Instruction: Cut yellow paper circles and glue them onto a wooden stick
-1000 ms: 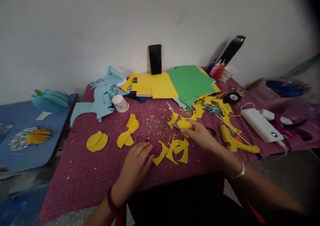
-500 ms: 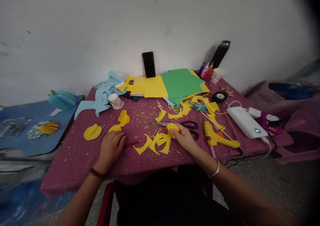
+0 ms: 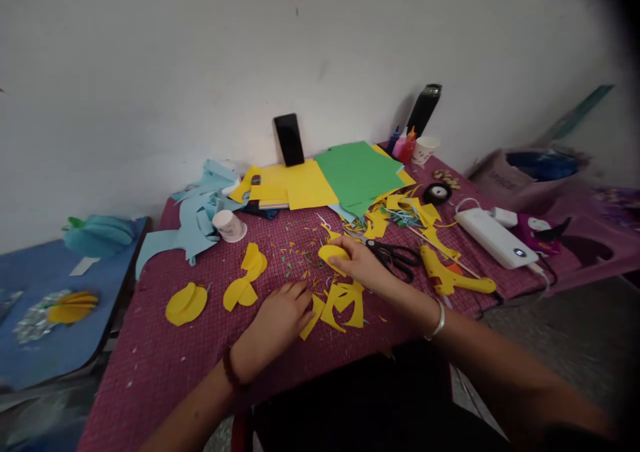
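Observation:
My right hand (image 3: 359, 260) pinches a yellow paper circle (image 3: 332, 257) over the middle of the table. Black-handled scissors (image 3: 395, 257) lie just beyond that hand, blades partly hidden. My left hand (image 3: 281, 313) rests low over the cloth with its fingers stretched out, their tips beside yellow paper offcuts (image 3: 345, 305) with curved cut-outs. What lies beneath its palm is hidden. To its left are cut yellow circles (image 3: 241, 293), some folded, and a folded yellow paper piece (image 3: 186, 304).
Green sheets (image 3: 357, 175) and yellow sheets (image 3: 310, 184) lie at the back by a leaning phone (image 3: 289, 140). Blue scraps (image 3: 193, 219) and a paper cup (image 3: 230, 226) are left. A yellow glue gun (image 3: 453, 277), black tape (image 3: 437, 193) and white power bank (image 3: 495, 237) stand right.
My left hand has moved right, away from the yellow circles, toward the offcuts. The red pencil beside it no longer shows. My right hand has shifted slightly off the scissors, still holding the paper circle.

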A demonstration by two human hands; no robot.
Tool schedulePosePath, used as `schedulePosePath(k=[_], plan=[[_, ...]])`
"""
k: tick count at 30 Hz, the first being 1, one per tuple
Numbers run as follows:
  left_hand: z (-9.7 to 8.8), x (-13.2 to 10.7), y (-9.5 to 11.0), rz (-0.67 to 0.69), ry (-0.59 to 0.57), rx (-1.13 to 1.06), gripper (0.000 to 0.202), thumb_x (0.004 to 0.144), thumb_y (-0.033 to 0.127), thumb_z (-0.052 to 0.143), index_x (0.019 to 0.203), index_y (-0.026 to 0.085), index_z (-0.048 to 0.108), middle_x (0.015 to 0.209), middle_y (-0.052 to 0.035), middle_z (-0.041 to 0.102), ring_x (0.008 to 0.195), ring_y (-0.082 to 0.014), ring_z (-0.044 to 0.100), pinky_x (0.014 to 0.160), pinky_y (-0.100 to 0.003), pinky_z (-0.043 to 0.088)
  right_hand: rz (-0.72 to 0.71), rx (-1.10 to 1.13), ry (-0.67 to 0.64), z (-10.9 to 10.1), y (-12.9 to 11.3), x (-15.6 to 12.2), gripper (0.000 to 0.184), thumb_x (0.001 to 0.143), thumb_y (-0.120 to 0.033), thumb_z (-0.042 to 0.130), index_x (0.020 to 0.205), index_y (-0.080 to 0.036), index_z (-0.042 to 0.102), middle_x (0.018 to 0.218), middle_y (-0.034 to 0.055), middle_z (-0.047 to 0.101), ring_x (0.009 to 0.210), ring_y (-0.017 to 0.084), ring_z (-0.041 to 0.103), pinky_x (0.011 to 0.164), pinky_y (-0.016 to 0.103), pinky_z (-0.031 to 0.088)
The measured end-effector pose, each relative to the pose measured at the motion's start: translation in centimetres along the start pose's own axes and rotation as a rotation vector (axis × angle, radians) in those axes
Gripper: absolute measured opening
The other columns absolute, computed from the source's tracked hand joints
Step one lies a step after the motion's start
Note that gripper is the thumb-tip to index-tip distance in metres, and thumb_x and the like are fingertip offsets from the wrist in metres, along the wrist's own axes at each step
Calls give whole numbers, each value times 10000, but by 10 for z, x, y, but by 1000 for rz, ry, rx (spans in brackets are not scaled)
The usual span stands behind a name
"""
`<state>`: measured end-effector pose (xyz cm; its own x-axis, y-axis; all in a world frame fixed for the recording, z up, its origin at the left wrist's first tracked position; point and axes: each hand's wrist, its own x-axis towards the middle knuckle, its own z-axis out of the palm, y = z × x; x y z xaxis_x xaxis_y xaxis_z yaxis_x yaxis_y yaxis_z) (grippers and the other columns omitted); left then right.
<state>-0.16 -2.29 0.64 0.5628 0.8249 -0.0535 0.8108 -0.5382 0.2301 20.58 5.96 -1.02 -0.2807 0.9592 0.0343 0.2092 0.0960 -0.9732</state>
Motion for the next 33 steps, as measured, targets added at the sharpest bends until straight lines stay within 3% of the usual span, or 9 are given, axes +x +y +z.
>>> schedulePosePath(k=[4,7,11,15,18,20,24,29,33], plan=[[-6,5,-16,-81,76,4,194,920,247,446,899,184,629,875,-74,659,813,-225,611,742,-371,495,25,-42,-67,32,-6,34,236,722,-177,603,954,-186,560,907,21,615,811,168,564,776,330,458],[-2,14,-30,-184,237,-56,173,906,226,456,890,178,621,870,-85,654,823,-231,603,750,-376,479,40,-47,-101,47,-2,45,246,747,-170,592,988,-184,542,978,40,612,906,178,565,857,357,445],[0,27,-39,-389,445,-617,108,873,263,514,908,186,581,825,-40,632,750,-182,606,682,-320,485,71,101,-192,49,-5,40,242,797,-248,582,1027,-194,530,995,42,592,845,163,579,725,307,505],[-10,39,-39,-420,370,-1105,266,831,305,578,1074,202,550,665,44,556,558,-118,531,543,-244,437,181,423,-322,37,-14,27,250,820,-367,601,999,-215,516,830,-4,571,642,127,573,517,247,495],[-17,47,-37,-376,372,-1090,96,796,279,623,796,183,625,669,20,552,628,-117,520,617,-248,428,288,597,-429,27,-11,22,277,842,-445,582,963,-200,544,765,10,611,599,125,601,492,234,496],[-16,51,-34,-387,447,-1084,154,790,255,626,662,175,592,762,-8,573,741,-135,539,697,-260,431,321,666,-459,21,-5,23,346,855,-512,544,968,-186,572,769,35,638,577,127,603,498,248,515],[-7,51,-31,-479,426,-1201,160,798,261,619,674,177,561,784,-4,573,720,-126,515,648,-242,413,316,660,-426,11,6,25,470,867,-614,456,912,-176,621,786,44,646,601,124,587,559,263,541],[6,45,-38,-543,439,-1213,172,795,283,643,681,183,563,687,15,547,634,-110,474,594,-227,398,409,521,-420,10,10,25,348,754,-532,659,777,-187,625,733,-2,612,617,107,548,579,229,477],[12,45,-41,-495,449,-1293,153,757,280,690,705,188,579,732,6,583,689,-121,526,650,-237,450,464,522,-351,13,12,24,299,741,-478,663,774,-184,624,687,-5,578,568,102,488,534,232,406]])
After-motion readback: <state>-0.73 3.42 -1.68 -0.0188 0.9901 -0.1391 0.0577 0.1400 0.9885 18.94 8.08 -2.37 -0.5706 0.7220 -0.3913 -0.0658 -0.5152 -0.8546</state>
